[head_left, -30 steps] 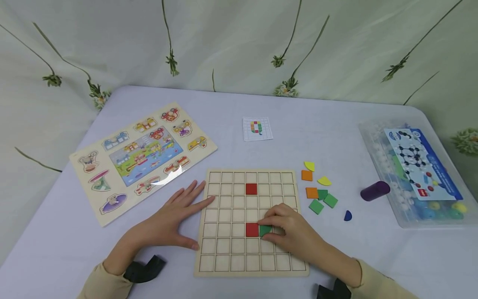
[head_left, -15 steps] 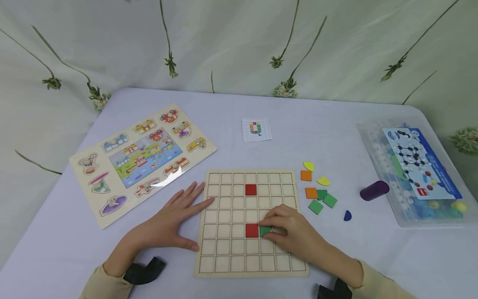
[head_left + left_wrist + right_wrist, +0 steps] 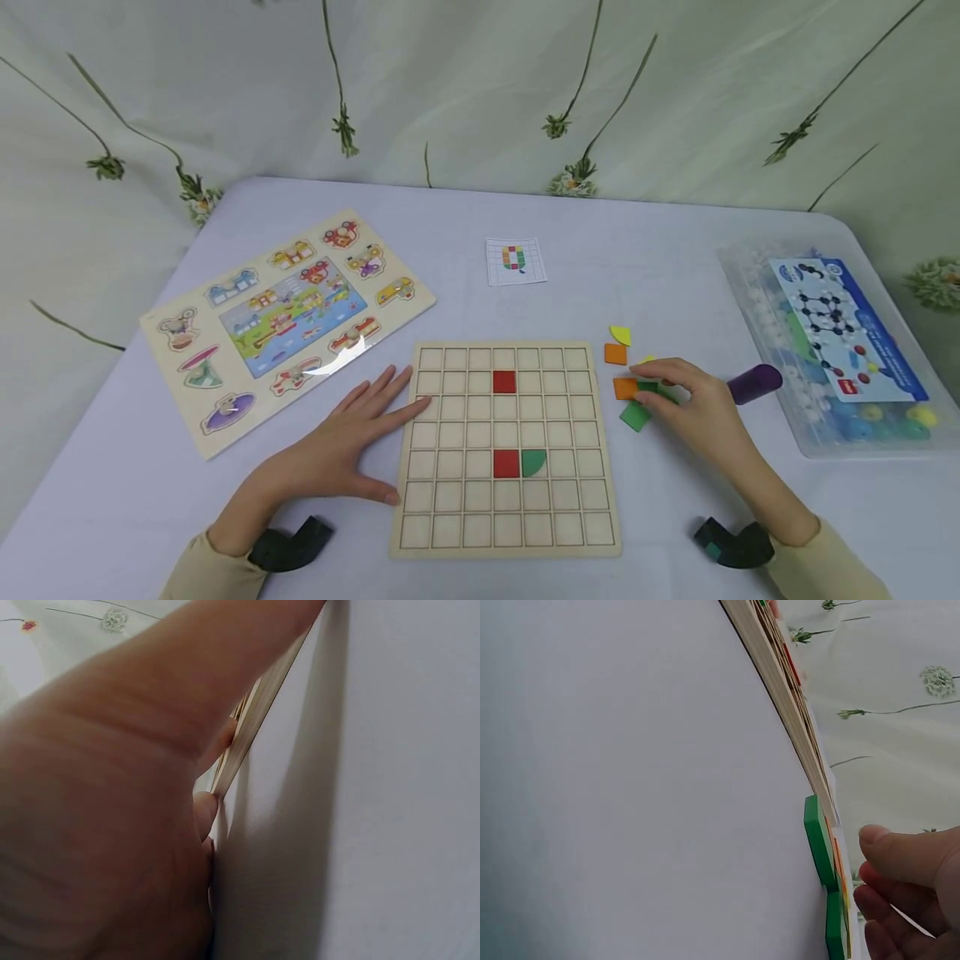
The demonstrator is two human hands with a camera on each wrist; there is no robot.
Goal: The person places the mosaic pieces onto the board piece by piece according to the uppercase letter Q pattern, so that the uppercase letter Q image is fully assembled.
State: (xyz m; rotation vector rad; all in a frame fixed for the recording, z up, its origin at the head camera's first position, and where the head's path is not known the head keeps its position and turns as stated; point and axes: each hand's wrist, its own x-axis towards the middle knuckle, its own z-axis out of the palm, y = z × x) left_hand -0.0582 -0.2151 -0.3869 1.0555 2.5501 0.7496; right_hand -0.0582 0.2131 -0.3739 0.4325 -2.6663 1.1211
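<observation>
My left hand (image 3: 348, 442) rests with spread fingers on the left edge of a wooden grid board (image 3: 447, 529). On the board sit an upper red square tile (image 3: 504, 382), a lower red square tile (image 3: 506, 463) and, right beside the lower one, a green quarter-circle tile (image 3: 533, 462). My right hand (image 3: 701, 408) hovers over the loose tiles right of the board, thumb and fingers apart with nothing between them. Under or near it lie an orange square (image 3: 625, 388) and green squares (image 3: 635, 416), partly hidden. In the right wrist view, green tiles (image 3: 820, 841) lie below the fingertips.
An orange square (image 3: 615, 354) and a yellow quarter-circle (image 3: 620, 335) lie farther back. A purple cylinder (image 3: 756, 384) stands by a clear plastic box (image 3: 817, 446) at right. A pattern card (image 3: 516, 275) lies behind the board; a picture puzzle (image 3: 300, 333) is at left.
My right hand has let go of the green quarter-circle, leaving it in its cell, and moved right and away to the loose tiles. My left hand has stayed in place.
</observation>
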